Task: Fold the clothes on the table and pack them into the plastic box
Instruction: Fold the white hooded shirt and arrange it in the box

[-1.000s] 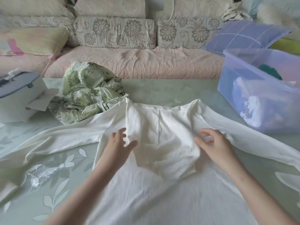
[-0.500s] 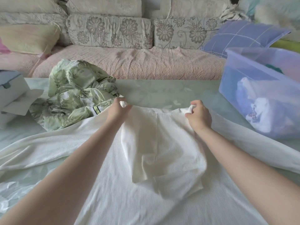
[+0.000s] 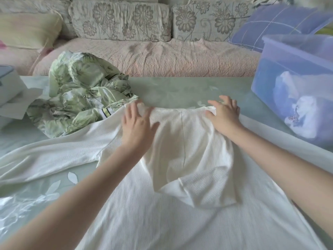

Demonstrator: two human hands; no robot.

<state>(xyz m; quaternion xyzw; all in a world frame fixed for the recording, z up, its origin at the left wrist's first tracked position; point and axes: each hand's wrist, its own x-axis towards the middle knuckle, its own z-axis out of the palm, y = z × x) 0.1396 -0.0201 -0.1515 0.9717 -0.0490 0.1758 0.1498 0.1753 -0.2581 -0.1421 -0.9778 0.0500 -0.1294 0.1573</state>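
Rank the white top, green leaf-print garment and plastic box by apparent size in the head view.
1. white top
2. green leaf-print garment and plastic box: they look alike, and the frame edge crops the box.

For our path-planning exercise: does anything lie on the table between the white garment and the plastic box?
Nothing visible does. Only bare table separates the white garment from the plastic box at the right; the green clothes lie to its left.
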